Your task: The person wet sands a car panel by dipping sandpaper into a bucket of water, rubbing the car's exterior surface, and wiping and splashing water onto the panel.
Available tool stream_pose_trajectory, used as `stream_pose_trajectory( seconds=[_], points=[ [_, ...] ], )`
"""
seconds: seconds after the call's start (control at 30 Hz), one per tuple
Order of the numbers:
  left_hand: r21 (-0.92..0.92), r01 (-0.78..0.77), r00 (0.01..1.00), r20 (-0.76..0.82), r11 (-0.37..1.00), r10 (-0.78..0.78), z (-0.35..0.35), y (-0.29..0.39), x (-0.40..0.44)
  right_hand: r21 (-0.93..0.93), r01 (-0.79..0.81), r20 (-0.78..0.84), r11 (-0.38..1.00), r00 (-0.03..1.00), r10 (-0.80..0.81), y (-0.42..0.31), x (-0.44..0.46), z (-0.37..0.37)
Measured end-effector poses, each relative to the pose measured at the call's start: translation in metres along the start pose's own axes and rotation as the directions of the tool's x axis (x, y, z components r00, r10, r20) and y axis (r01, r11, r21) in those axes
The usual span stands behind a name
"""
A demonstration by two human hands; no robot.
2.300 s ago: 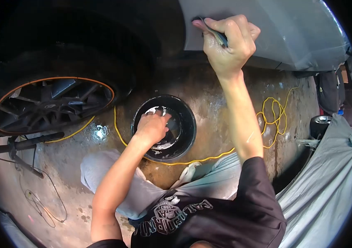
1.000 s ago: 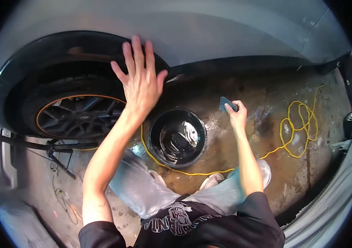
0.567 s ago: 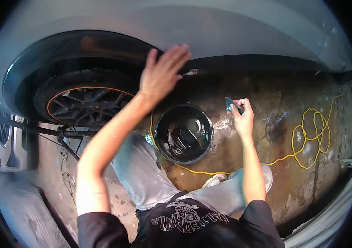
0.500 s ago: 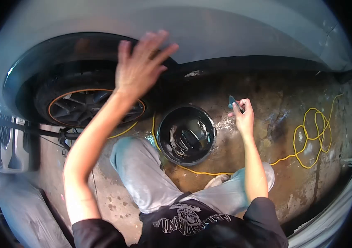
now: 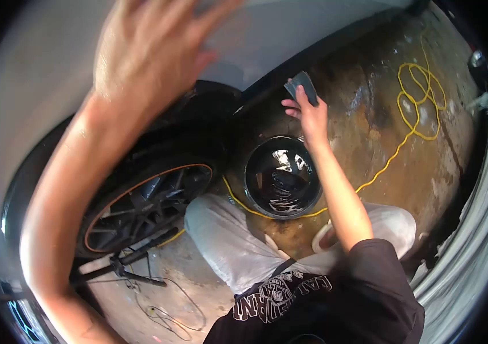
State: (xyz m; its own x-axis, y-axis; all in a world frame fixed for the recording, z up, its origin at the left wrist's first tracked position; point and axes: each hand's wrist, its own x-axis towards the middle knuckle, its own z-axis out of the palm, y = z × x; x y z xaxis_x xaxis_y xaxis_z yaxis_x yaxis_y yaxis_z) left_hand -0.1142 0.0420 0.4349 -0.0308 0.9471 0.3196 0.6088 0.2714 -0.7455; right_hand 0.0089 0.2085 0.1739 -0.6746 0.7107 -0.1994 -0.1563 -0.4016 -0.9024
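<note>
My left hand (image 5: 146,51) is raised close to the camera in front of the grey car body panel (image 5: 290,34). Its fingers are spread, blurred, partly cut off by the top edge, and nothing shows in them; whether it touches the panel I cannot tell. Pinched between thumb and fingers of my right hand (image 5: 313,117) is a dark grey-blue piece of sandpaper (image 5: 303,87), thin and apparently folded. That hand is above the wet floor, beyond a round black bucket (image 5: 247,186) containing dark, shiny liquid and something dark that I cannot make out.
A black wheel (image 5: 152,200) with an orange rim line sits left of my knee. Across the stained floor (image 5: 364,126) runs a yellow cord (image 5: 382,167), coiled at the upper right. A black bar (image 5: 119,268) lies by the wheel, and pale sheeting (image 5: 467,246) hangs at right.
My left hand has risen up and left, nearer the camera. My right hand has moved up and slightly left, turning the sandpaper into fuller view. The whole view has tilted.
</note>
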Motion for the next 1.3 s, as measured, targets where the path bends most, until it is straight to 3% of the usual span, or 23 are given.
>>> stream_pose_trajectory(
  seconds=[0.1, 0.2, 0.23, 0.27, 0.33, 0.47, 0.57, 0.6, 0.63, 0.7, 0.77, 0.8, 0.83, 0.97, 1.03, 1.1, 1.3],
  points=[
    [0.309, -0.054, 0.998, 0.037, 0.949, 0.045, -0.009, -0.024, 0.050, -0.071, 0.130, -0.063, 0.989, 0.989, -0.135, 0.026, -0.006, 0.023],
    [0.439, -0.129, 0.990, 0.113, 0.889, 0.087, -0.022, -0.019, 0.067, 0.048, 0.181, -0.035, 0.982, 0.983, -0.180, 0.037, -0.013, 0.035],
    [0.457, -0.161, 0.984, 0.138, 0.875, 0.109, -0.023, -0.015, 0.073, 0.046, 0.216, -0.072, 0.975, 0.975, -0.212, 0.043, -0.015, 0.037],
    [0.282, -0.266, 0.956, 0.199, 0.922, 0.215, -0.018, -0.014, 0.074, 0.074, 0.209, -0.101, 0.975, 0.974, -0.201, 0.048, -0.017, 0.036],
    [0.107, -0.391, 0.903, 0.239, 0.914, 0.358, -0.014, -0.001, 0.082, 0.223, 0.216, -0.169, 0.951, 0.969, -0.180, 0.044, -0.016, 0.035],
    [0.266, -0.277, 0.942, 0.263, 0.923, 0.207, -0.010, 0.025, 0.082, 0.300, 0.287, -0.123, 0.910, 0.957, -0.261, 0.059, -0.005, 0.039],
    [0.347, -0.277, 0.942, 0.280, 0.896, 0.183, -0.009, 0.020, 0.083, 0.105, 0.382, -0.106, 0.918, 0.922, -0.371, 0.047, -0.003, 0.061],
    [0.346, -0.293, 0.938, 0.287, 0.891, 0.197, -0.009, 0.018, 0.084, 0.056, 0.507, -0.132, 0.860, 0.858, -0.497, 0.049, 0.004, 0.073],
    [0.345, -0.309, 0.932, 0.294, 0.886, 0.210, -0.010, 0.016, 0.085, -0.196, 0.600, -0.112, 0.776, 0.772, -0.625, 0.049, 0.009, 0.075],
    [0.336, -0.294, 0.940, 0.271, 0.895, 0.207, -0.012, 0.019, 0.085, -0.346, 0.693, -0.146, 0.632, 0.626, -0.766, 0.048, 0.022, 0.076],
    [0.335, -0.295, 0.943, 0.254, 0.895, 0.216, -0.012, 0.018, 0.086, -0.217, 0.620, -0.300, 0.754, 0.693, -0.656, 0.054, 0.042, 0.068],
    [0.331, -0.295, 0.945, 0.238, 0.896, 0.224, -0.011, 0.019, 0.087, -0.332, 0.623, -0.297, 0.708, 0.643, -0.706, 0.053, 0.049, 0.065],
    [0.322, -0.304, 0.945, 0.221, 0.897, 0.241, -0.007, 0.017, 0.087, -0.329, 0.619, -0.290, 0.713, 0.652, -0.700, 0.059, 0.045, 0.070],
    [0.282, -0.325, 0.945, 0.135, 0.903, 0.298, -0.002, 0.018, 0.087, -0.408, 0.665, -0.161, 0.625, 0.621, -0.767, 0.061, 0.029, 0.075],
    [0.260, -0.335, 0.942, 0.106, 0.906, 0.318, 0.001, 0.019, 0.087, -0.459, 0.754, -0.040, 0.470, 0.511, -0.859, 0.049, 0.044, 0.062],
    [0.232, -0.333, 0.943, 0.080, 0.914, 0.323, 0.004, 0.019, 0.087, -0.424, 0.698, -0.253, 0.576, 0.520, -0.816, 0.056, 0.062, 0.058],
    [0.192, -0.342, 0.938, 0.015, 0.920, 0.346, 0.008, 0.016, 0.087, -0.434, 0.769, -0.033, 0.470, 0.507, -0.861, 0.057, 0.037, 0.069]
  ],
)
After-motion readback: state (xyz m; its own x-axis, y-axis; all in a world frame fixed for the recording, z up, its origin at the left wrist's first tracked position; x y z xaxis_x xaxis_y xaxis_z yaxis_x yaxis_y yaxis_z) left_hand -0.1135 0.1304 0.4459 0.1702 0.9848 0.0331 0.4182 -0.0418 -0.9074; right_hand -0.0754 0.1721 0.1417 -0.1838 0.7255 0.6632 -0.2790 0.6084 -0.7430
